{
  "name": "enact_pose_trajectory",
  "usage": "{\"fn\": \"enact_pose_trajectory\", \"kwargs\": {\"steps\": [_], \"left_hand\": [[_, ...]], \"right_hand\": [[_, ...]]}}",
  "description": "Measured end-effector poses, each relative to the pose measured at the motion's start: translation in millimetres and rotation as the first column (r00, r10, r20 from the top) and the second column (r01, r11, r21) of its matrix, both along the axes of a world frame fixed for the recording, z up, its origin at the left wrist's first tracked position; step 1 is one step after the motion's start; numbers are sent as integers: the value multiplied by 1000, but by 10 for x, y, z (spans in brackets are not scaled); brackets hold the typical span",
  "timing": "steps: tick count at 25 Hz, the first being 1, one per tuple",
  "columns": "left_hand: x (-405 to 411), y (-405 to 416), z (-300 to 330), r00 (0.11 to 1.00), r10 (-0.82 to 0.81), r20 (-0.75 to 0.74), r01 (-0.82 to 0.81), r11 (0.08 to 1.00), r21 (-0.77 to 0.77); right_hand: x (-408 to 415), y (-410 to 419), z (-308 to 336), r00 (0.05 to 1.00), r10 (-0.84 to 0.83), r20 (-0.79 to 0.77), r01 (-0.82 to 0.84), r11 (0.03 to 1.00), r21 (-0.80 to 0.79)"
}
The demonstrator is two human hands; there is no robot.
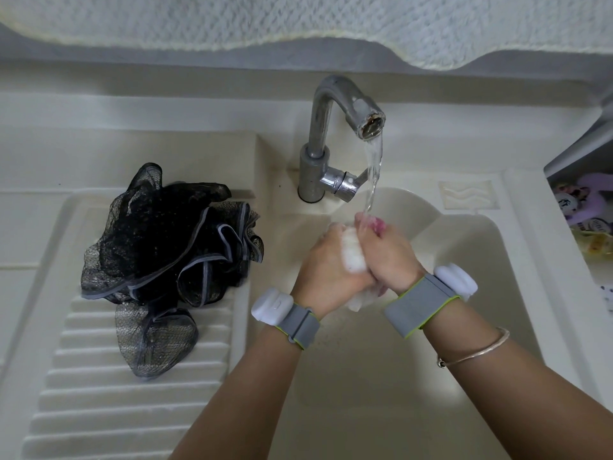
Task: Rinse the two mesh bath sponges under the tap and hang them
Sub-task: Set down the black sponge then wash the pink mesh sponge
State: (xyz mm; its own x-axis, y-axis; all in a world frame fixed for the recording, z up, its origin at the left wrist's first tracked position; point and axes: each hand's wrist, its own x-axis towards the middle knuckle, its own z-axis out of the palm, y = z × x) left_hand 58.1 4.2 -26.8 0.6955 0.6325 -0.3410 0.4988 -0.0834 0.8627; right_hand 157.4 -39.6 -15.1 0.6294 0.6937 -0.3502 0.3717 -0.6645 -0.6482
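Water runs from the metal tap (335,127) onto a white mesh sponge (353,257) squeezed between both my hands over the sink basin (464,267). My left hand (326,263) wraps it from the left, my right hand (386,254) from the right, and a bit of white mesh sticks out below my wrists. A tinge of pink shows at my right fingertips under the stream. A black mesh sponge (166,254) with grey edging lies loose on the ribbed washboard (99,376) at the left.
A white textured towel (298,18) hangs across the top edge. At the far right, a shelf holds purple and white items (587,204). Both wrists carry grey bands with white units; a bangle sits on my right forearm.
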Motion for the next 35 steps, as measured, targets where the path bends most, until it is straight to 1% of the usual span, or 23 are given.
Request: {"fn": "enact_pose_trajectory", "kwargs": {"steps": [3, 5, 7, 8, 9, 10, 12, 13, 14, 15, 16, 18, 20, 21, 23, 25, 28, 29, 30, 31, 33, 35], "left_hand": [[-15, 29, -67, 998, 40, 47, -37, 998, -54], [-17, 79, -71, 998, 47, 38, -42, 991, -130], [-21, 104, -98, 997, -20, 75, 39, 965, -259], [-10, 95, -144, 993, -28, 119, 63, 950, -305], [6, 88, -191, 990, -13, 143, 58, 947, -316], [18, 87, -193, 991, 16, 135, 25, 954, -297], [17, 72, -121, 993, 88, 81, -64, 964, -260], [17, 84, -106, 993, 107, 54, -93, 973, -210], [22, 112, -111, 994, 109, 12, -105, 982, -156], [34, 131, -134, 995, 95, -11, -96, 990, -107], [46, 133, -126, 996, 88, -18, -89, 994, -70], [57, 86, -118, 995, 96, 20, -96, 995, -21], [53, 33, -91, 996, 86, 32, -87, 996, 5], [43, 5, -69, 996, 79, 38, -78, 997, -23], [23, -33, -57, 996, 86, 38, -81, 990, -113], [5, -33, -68, 998, 67, -7, -68, 995, -75], [37, -3, -73, 997, 32, -65, -30, 999, 20], [60, -2, -88, 996, 8, -88, -4, 999, 44], [80, -4, -87, 995, -13, -98, 20, 997, 71], [86, -9, -93, 995, -3, -96, 10, 997, 79], [67, -26, -56, 996, 83, -19, -83, 996, -12], [35, -11, -51, 990, 136, 39, -132, 987, -96]], "right_hand": [[51, -52, -14, 994, -83, -66, 89, 992, 93], [103, -56, 33, 983, -145, -113, 161, 974, 157], [138, -62, 50, 959, -199, -202, 234, 958, 167], [133, -63, 50, 942, -222, -251, 267, 950, 161], [111, -57, 46, 930, -229, -287, 284, 944, 167], [87, -59, 28, 934, -224, -280, 277, 946, 168], [33, -98, 30, 979, -159, -128, 182, 965, 190], [20, -135, 31, 992, -110, -61, 122, 965, 231], [-16, -162, 62, 998, -55, -35, 63, 963, 262], [-78, -182, 108, 999, 15, -52, -1, 965, 261], [-132, -198, 139, 994, 94, -58, -79, 972, 222], [-189, -179, 151, 980, 194, 40, -196, 977, 78], [-187, -107, 152, 980, 148, 132, -148, 989, -9], [-183, -78, 165, 985, 100, 142, -97, 995, -29], [-148, -42, 168, 996, 11, 87, -5, 998, -63], [-105, -8, 107, 999, -24, 36, 28, 993, -117], [-57, 69, 14, 992, 16, 125, 7, 983, -186], [-66, 75, 14, 991, 10, 133, 12, 987, -161], [-67, 58, 9, 994, -7, 113, 19, 995, -102], [-58, 30, 11, 997, -36, 73, 38, 999, -36], [18, -27, -9, 990, -133, -51, 136, 989, 53], [112, -69, -62, 960, -211, -184, 230, 969, 89]]}}
